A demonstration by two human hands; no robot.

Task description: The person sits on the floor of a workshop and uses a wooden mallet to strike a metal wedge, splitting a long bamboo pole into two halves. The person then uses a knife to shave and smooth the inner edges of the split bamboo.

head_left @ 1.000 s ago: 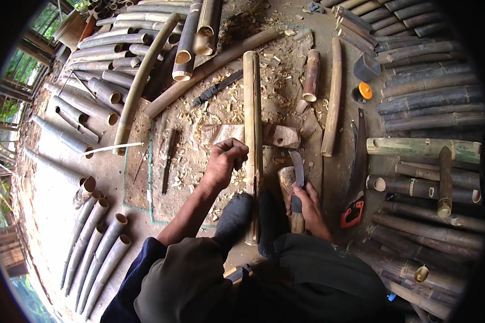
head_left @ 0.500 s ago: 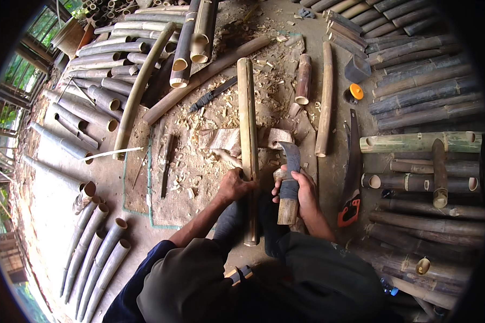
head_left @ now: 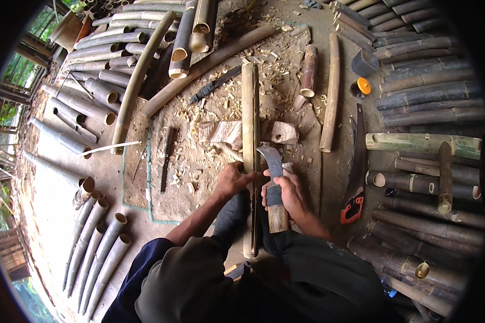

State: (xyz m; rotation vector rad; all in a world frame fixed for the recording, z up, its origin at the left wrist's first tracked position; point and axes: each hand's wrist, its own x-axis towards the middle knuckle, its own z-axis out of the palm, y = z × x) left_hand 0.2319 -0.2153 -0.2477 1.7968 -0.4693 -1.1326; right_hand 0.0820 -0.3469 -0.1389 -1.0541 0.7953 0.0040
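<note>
A long bamboo pole (head_left: 249, 118) stands lengthwise between my legs. It lies across a notched wooden block (head_left: 221, 133), and a dark slot or groove runs down its right side. My left hand (head_left: 233, 180) is closed round the pole at mid-length, with the thumb across its near face. My right hand (head_left: 290, 195) grips a hooked billhook knife (head_left: 274, 177) where dark wrapping covers it. Its short curved blade points up and left, close by the pole's right edge; the wooden handle hangs below my fingers. Whether the blade touches the pole I cannot tell.
Pale shavings (head_left: 267, 54) litter a sackcloth mat (head_left: 199, 156). A narrow knife (head_left: 166, 159) and a dark-wrapped blade (head_left: 215, 84) lie left of the pole. On the right are a handsaw (head_left: 357, 161), a round orange lid (head_left: 364, 86) and stacked bamboo (head_left: 423, 142). More bamboo tubes (head_left: 110, 245) lie left.
My right hand has brought the knife left and nearer to the pole, its blade now beside the pole's edge. My left hand keeps its hold. The whole view has shifted slightly.
</note>
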